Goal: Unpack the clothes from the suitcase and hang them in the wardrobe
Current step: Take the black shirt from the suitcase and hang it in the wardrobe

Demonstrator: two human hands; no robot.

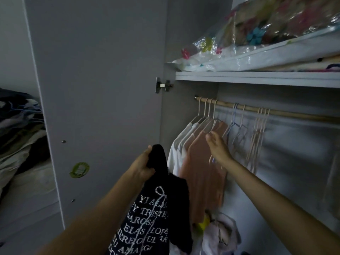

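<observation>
Wardrobe (193, 111): grey, door open; the door panel (103, 89) stands to the left, with a metal hinge (162, 85) at its edge and a green round sticker (79, 169) low on its face.
Rail (287, 113): wooden rod running left to right under the shelf, rising to the left in the view.
Hung clothes: white garments (181, 142) at the far left of the rail, a pink top (204, 173) just beside them on the right, all on hangers.
Empty hangers (257, 133): several thin ones to the right of the pink top — pale blue, then a cream cluster.
Left hand (142, 166): fingers and thumb curled round the top of a black t-shirt, gripping it.
Black t-shirt (152, 218): white lettering and a bow print; it hangs down from the left hand, in front of the wardrobe opening, near the white garments, not on a hanger.
Right hand (218, 146): raised before the pink top near its hanger, fingers loosely spread and holding nothing; whether the fingertips touch the cloth I cannot tell — blurred.
Shelf (257, 78): above the rail, carrying clear plastic bags (257, 34) of folded, flower-patterned bedding.
Wardrobe floor: a heap of pale cloth (220, 234) with something yellow (204, 223) beside it.
Far left of room: a pile of dark and striped fabric (20, 129) lying on a light surface.
</observation>
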